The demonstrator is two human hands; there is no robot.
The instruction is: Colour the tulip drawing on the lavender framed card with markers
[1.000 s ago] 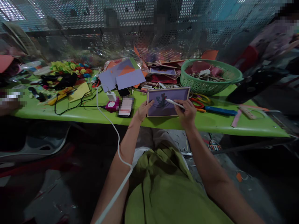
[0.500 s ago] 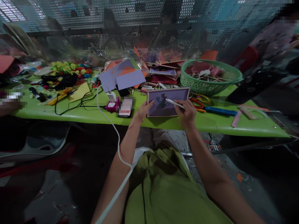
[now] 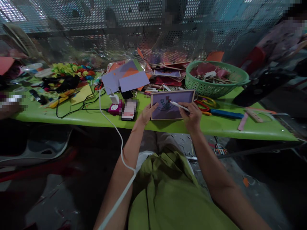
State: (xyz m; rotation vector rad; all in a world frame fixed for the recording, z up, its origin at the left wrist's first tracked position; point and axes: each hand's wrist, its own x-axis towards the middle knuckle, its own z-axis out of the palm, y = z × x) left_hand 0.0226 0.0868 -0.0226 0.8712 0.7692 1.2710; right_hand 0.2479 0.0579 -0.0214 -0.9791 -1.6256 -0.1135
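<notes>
A shallow framed picture (image 3: pixel 158 113) with a purple backing and pale wooden edges is tilted up at the table's front. On it is a flower design (image 3: pixel 166 103) with dark green stems and red blooms. My left hand (image 3: pixel 149 113) grips the frame's left edge, thumb on the front, the other fingers mostly hidden behind. In my right hand (image 3: pixel 193 115) is a slim white pen (image 3: pixel 179 105), pinched between thumb and fingers. Its tip points left at the red blooms; whether it touches them I cannot tell.
The green table (image 3: pixel 115 123) carries a phone (image 3: pixel 129 110), a purple plug adapter (image 3: pixel 115 109), purple paper sheets (image 3: pixel 134 81), a green basket (image 3: pixel 216 84) and a blue-handled tool (image 3: pixel 226 114). A white cable (image 3: pixel 116 127) crosses my left arm. Another person's hand (image 3: pixel 11 107) is at the far left.
</notes>
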